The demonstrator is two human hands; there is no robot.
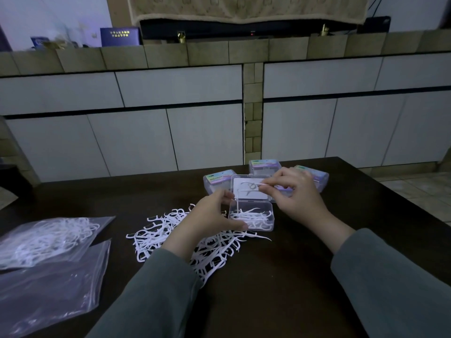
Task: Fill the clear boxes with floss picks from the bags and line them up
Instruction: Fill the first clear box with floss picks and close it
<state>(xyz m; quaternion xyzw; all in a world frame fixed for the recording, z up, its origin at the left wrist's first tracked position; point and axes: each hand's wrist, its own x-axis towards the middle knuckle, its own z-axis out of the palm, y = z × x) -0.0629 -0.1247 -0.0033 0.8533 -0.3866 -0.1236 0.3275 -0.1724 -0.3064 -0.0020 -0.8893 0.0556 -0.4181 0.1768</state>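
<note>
An open clear box (252, 217) sits mid-table, its lid (251, 189) tipped back, with several white floss picks inside. My left hand (212, 215) grips the box's left side, thumb on its front wall. My right hand (296, 193) hovers over the lid, pinching one floss pick (250, 185) between thumb and fingers. A loose heap of floss picks (170, 237) spreads on the table under my left wrist. Three closed clear boxes stand behind: one at the left (216, 182), one in the middle (264, 166), one at the right (317, 178).
Two plastic bags lie at the left: one holding floss picks (46, 240), and an empty-looking one (48, 289) nearer me. The dark table (305, 276) ends at a right edge with tiled floor beyond. White cabinets stand behind the table.
</note>
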